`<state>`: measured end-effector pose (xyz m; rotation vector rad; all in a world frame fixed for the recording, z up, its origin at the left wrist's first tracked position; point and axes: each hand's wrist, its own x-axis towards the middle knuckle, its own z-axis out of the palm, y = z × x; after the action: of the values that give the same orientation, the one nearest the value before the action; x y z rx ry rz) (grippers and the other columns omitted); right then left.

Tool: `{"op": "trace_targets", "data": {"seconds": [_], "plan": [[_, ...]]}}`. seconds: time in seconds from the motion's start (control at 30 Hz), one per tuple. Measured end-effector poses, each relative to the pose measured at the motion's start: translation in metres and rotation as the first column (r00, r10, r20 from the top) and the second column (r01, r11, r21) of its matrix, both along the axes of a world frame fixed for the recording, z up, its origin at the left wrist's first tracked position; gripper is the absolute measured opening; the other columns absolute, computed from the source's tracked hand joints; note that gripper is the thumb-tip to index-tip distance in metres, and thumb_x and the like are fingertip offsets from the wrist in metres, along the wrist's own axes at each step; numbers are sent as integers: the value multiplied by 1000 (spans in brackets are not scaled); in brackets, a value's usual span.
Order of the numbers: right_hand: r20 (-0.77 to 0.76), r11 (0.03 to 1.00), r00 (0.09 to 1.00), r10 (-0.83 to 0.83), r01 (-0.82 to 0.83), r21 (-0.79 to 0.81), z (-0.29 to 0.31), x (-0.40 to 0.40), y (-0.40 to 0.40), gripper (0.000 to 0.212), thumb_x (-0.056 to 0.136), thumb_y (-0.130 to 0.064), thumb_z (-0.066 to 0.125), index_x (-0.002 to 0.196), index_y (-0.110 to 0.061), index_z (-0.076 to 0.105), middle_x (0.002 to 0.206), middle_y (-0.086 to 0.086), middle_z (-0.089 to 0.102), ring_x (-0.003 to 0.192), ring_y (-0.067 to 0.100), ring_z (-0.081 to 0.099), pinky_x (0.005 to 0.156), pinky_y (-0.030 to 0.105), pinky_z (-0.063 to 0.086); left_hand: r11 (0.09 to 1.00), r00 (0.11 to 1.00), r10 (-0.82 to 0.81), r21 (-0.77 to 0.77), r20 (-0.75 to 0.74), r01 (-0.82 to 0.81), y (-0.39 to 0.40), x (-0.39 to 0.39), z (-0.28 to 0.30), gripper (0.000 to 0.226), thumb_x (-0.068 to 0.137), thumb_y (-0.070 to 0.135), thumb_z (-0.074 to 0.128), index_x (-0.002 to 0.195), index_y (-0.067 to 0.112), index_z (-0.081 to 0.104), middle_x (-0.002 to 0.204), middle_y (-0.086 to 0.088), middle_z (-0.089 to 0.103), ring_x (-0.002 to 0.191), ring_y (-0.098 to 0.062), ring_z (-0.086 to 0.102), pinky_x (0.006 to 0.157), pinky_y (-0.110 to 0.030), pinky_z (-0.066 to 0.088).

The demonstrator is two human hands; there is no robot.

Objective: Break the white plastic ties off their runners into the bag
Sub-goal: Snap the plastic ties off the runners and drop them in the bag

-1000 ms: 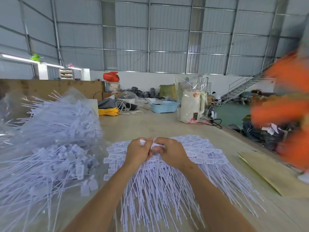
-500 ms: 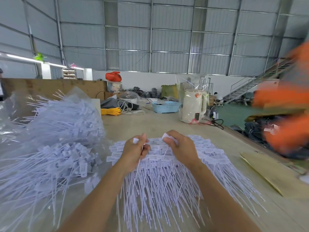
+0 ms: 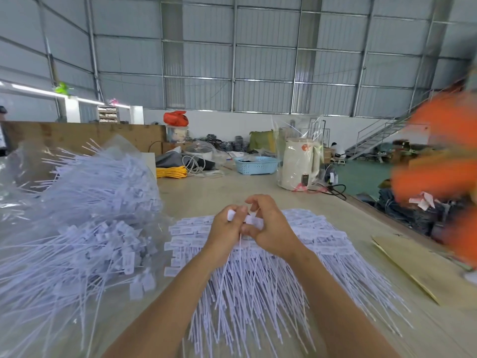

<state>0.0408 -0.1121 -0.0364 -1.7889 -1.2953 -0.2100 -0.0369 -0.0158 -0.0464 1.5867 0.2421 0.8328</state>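
Clear bag (image 3: 77, 208) left of the left hand (image 3: 225, 229) already heaped with separated white ties. Large fan of ties (image 3: 322, 254) still on runners lies on the tabletop (image 3: 232, 187) under both hands. Much left. Left hand pinches one tie head; right hand (image 3: 269, 229) grips the adjoining strip, hands touching.
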Motion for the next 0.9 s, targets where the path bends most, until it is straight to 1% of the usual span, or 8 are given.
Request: {"op": "trace_targets", "data": {"seconds": [0.1, 0.13, 0.2, 0.3, 0.4, 0.67, 0.83, 0.9], "plan": [[38, 993, 995, -90, 92, -74, -2, 6, -3, 33, 82, -35, 68, 108, -19, 55, 98, -8, 53, 88, 9, 52, 76, 27, 42, 996, 999, 22, -91, 28, -19, 3, -1, 3, 26, 98, 29, 49, 79, 14, 57, 66, -6, 57, 57, -16, 53, 58, -32, 48], [44, 988, 993, -105, 110, -112, -3, 7, -3, 23, 84, -37, 65, 96, -20, 57, 86, -6, 56, 80, 13, 54, 71, 31, 43, 995, 999, 30, -99, 26, -27, 4, -2, 3, 28, 98, 31, 49, 78, 13, 57, 62, -5, 57, 51, -13, 52, 52, -28, 46], [17, 986, 996, -89, 91, -138, -5, 7, -2, 18, 87, -34, 63, 83, -17, 58, 70, -3, 56, 68, 17, 52, 63, 32, 39, 992, 999, 33, -122, 7, -32, 7, -4, 1, 34, 97, 35, 49, 73, 12, 56, 52, -2, 56, 43, -11, 49, 43, -21, 41], [17, 989, 998, -64, 66, -130, -6, 5, 0, 18, 89, -29, 62, 86, -11, 63, 74, 4, 60, 71, 22, 54, 64, 32, 40, 987, 999, -18, -162, -46, 10, 11, -7, -2, 39, 96, 40, 49, 70, 12, 56, 46, -1, 54, 38, -11, 48, 39, -18, 38], [50, 985, 996, -80, 87, -149, -8, 7, 1, 14, 90, -29, 60, 82, -17, 58, 74, 1, 58, 74, 23, 54, 66, 32, 40, 992, 997, -40, -123, -68, 32, 13, -8, -6, 35, 94, 39, 53, 73, 11, 57, 46, -3, 53, 38, -13, 49, 41, -21, 37], [212, 972, 965, -153, 185, -143, -14, 7, 5, 19, 92, -36, 55, 94, -17, 58, 72, -4, 50, 85, 29, 56, 74, 35, 39, 997, 983, 82, 25, -162, -79, 14, -3, -6, 38, 96, 35, 52, 65, 14, 57, 41, 0, 51, 36, -14, 47, 38, -19, 34], [451, 940, 863, -227, 315, -130, -14, 7, 5, 12, 92, -30, 53, 101, -29, 61, 94, -5, 64, 96, 20, 58, 77, 33, 27, 995, 922, 96, 31, -375, -91, 9, -5, 9, 43, 97, 30, 50, 58, 13, 48, 34, 2, 44, 29, -10, 40, 33, -12, 27], [444, 943, 865, -232, 312, -116, -14, 8, 6, 9, 92, -28, 54, 98, -27, 61, 94, -4, 64, 96, 20, 58, 76, 33, 26, 996, 898, -16, -87, -440, -25, 9, -12, 21, 42, 97, 27, 48, 58, 12, 44, 33, 3, 39, 26, -8, 34, 31, -11, 22]]}}
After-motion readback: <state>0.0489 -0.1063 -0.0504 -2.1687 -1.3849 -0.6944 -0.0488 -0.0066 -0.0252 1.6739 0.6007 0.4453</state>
